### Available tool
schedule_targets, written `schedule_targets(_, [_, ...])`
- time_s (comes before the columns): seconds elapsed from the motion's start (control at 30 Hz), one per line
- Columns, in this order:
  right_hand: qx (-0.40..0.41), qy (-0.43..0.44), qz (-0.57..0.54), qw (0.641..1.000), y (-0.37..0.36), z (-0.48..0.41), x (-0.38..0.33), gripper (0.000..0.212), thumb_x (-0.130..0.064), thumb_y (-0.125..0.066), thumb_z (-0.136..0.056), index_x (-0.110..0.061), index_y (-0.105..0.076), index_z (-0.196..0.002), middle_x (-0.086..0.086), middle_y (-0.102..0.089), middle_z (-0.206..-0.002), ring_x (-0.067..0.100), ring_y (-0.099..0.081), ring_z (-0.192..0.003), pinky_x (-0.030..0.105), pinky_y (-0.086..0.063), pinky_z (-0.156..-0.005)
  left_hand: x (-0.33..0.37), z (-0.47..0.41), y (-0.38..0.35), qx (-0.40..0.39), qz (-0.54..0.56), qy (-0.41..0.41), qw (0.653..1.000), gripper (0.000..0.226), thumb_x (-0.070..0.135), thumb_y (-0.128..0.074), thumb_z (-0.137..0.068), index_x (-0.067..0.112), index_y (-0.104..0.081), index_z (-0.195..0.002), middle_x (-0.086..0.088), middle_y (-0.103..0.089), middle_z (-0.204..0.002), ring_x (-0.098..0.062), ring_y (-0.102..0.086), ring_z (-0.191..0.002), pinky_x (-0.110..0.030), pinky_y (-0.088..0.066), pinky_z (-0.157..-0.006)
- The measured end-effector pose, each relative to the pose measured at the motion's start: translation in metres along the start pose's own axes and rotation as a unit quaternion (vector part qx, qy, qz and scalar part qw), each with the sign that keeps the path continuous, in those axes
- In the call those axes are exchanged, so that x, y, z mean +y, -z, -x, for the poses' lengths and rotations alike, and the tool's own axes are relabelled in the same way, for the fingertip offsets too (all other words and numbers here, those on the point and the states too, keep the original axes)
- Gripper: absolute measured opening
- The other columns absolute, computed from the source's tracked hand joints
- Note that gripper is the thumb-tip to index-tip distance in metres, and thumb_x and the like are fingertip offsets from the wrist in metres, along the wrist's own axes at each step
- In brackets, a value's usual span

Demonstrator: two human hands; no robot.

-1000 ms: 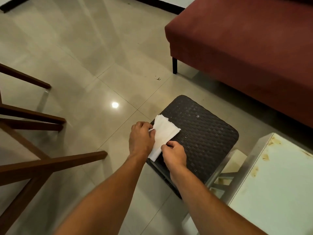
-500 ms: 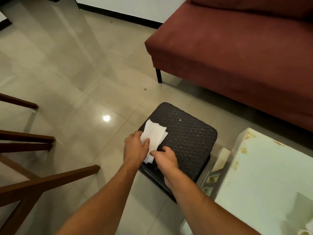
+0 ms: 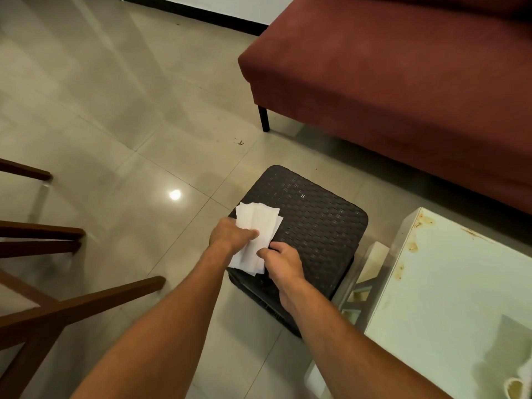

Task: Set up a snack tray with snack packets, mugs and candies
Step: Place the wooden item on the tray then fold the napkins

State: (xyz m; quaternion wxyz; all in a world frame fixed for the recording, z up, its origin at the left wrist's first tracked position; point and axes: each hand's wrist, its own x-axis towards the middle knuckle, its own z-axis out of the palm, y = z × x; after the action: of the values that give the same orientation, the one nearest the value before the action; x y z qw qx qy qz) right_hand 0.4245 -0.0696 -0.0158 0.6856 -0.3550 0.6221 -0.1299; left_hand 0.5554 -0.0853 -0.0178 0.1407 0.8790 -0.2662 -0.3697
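A small stack of white paper napkins point(image 3: 259, 226) is held over the near-left corner of a dark woven stool point(image 3: 316, 223) on the floor. My left hand point(image 3: 230, 236) grips the stack's left edge, thumb on top. My right hand point(image 3: 283, 262) pinches the lower right edge of the napkins with its fingertips. No snack packets, mugs, candies or tray show in the head view.
A dark red sofa point(image 3: 403, 82) stands behind the stool. A pale, stained low table point(image 3: 460, 298) is at the right, a wooden chair frame point(image 3: 43, 306) at the left. Glossy beige floor tiles point(image 3: 129, 110) stretch to the back left.
Both hands stayed on the napkins above the stool corner; the stack looks slightly more fanned out. The camera tilted up and right, showing more sofa and table.
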Motion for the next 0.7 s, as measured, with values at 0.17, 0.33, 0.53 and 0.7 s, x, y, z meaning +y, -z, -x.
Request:
schedule_targets(0.17, [-0.018,-0.014,-0.084,0.996,0.009,0.006,-0.008,0.021,-0.028,-0.067,-0.091,-0.019,-0.068,-0.11,0.002,-0.073,-0.106,0.014,-0.066,-0.09,0.024,-0.044,-0.062,0.011,0.021,0.008,-0.049,0.07,-0.05,0.995,0.042,0.031,-0.073,-0.089,0.014,-0.058,-0.125,-0.005,-0.062,-0.114,-0.025,-0.059,-0.102,-0.04,-0.052,-0.088])
schedule_targets(0.33, [-0.023,0.019,-0.186,0.982,0.03,0.02,-0.01,0.049,-0.047,-0.077,-0.082,-0.027,-0.064,-0.125,-0.002,-0.075,-0.11,0.016,-0.071,-0.097,0.029,-0.057,-0.077,0.037,0.052,0.014,-0.11,0.208,-0.06,0.97,0.041,0.031,-0.077,-0.086,0.019,-0.064,-0.123,-0.001,-0.072,-0.107,-0.022,-0.067,-0.098,-0.04,-0.057,-0.086])
schedule_targets(0.53, [0.055,0.086,-0.213,0.972,0.117,0.036,-0.004,0.024,-0.03,-0.075,-0.09,-0.021,-0.073,-0.112,-0.004,-0.078,-0.107,0.021,-0.072,-0.104,0.043,-0.06,-0.091,0.083,0.11,-0.032,-0.171,0.233,-0.086,0.953,0.028,0.037,-0.073,-0.09,0.027,-0.067,-0.115,0.006,-0.073,-0.106,-0.017,-0.068,-0.099,-0.032,-0.055,-0.077])
schedule_targets(0.7, [0.247,0.18,0.029,0.952,0.199,0.075,0.009,0.017,-0.027,-0.065,-0.095,-0.02,-0.07,-0.109,-0.007,-0.073,-0.103,0.016,-0.068,-0.091,0.033,-0.058,-0.082,0.118,0.171,-0.11,-0.094,0.24,-0.128,0.958,0.022,0.033,-0.056,-0.101,0.017,-0.07,-0.099,-0.002,-0.073,-0.096,-0.023,-0.069,-0.09,-0.04,-0.058,-0.076])
